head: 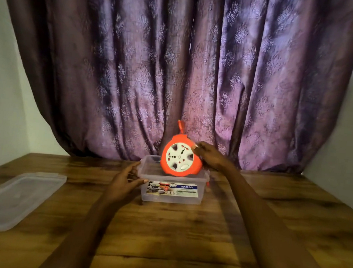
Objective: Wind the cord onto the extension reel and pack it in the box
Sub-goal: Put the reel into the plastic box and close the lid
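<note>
Right hand [209,156] grips the orange extension reel [179,158] by its right edge and holds it tilted, lower part already inside the open clear box [172,194]. Left hand [124,180] is cupped against the box's left wall, steadying it. Plug [180,126] sticks up above the reel; a short bit of cord [209,183] shows below the right hand. Winding looks essentially done. Remaining: seat the reel flat, fit the lid [14,196], lying well left of the left hand.
</note>
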A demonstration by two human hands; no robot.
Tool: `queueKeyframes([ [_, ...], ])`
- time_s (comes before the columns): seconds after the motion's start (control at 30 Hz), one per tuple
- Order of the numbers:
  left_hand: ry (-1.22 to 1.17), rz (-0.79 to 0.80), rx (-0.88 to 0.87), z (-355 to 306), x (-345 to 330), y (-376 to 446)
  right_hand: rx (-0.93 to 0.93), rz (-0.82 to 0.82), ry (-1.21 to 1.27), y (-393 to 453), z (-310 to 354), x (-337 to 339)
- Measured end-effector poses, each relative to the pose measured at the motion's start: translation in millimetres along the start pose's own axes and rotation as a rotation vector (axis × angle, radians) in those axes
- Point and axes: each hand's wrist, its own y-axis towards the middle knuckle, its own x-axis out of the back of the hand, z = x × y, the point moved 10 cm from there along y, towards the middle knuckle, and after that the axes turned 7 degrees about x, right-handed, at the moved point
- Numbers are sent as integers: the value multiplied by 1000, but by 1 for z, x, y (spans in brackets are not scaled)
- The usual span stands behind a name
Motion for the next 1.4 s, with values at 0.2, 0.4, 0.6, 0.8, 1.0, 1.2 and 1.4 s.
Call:
queueKeyframes([
  [0.2, 56, 2, -24, -1, -1, 0, 16, 298, -183, 19, 11, -44],
  [0.4, 120, 4, -3, 10, 6, 6, 9, 450, -298, 25, 9, -47],
  [0.6, 166, -25, -32, 7, 5, 5, -45, 464, -390, 30, -4, -44],
  [0.8, 189, -31, -22, 9, 6, 3, -2, 430, -464, 31, -6, -46],
  [1.0, 191, -44, 5, 14, 6, 3, 41, 279, -520, 42, -11, -49],
  [1.2, 262, -82, -30, 6, 4, -1, 9, 199, -658, 38, -29, -49],
  [1.4, 528, -80, -143, 0, 12, -9, 21, 145, -683, 30, -21, -51],
])
